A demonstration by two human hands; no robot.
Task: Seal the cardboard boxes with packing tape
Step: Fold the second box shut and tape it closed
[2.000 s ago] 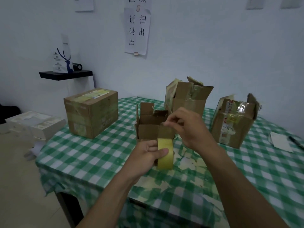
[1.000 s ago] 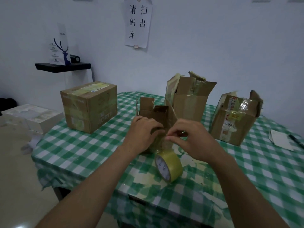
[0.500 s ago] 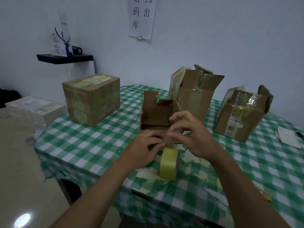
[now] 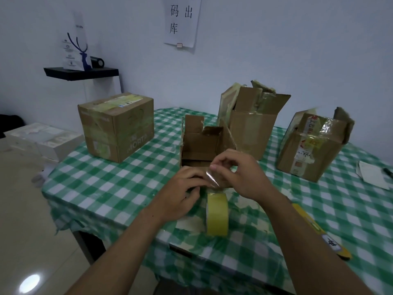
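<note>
open box (image 4: 200, 143) on green-checked tablecloth (image 4: 119, 179), white wall (image 4: 276, 50)

Behind our left hand (image 4: 180, 194) and right hand (image 4: 246, 177) we cannot see the near wall of the small open box (image 4: 200, 143), and the top edge crops the wall notice (image 4: 182, 22).

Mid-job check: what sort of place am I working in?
Likely a packing or stockroom area: worn cardboard boxes on a checked-cloth table, a packing tape roll, and a Chinese-character notice on the wall.
</note>
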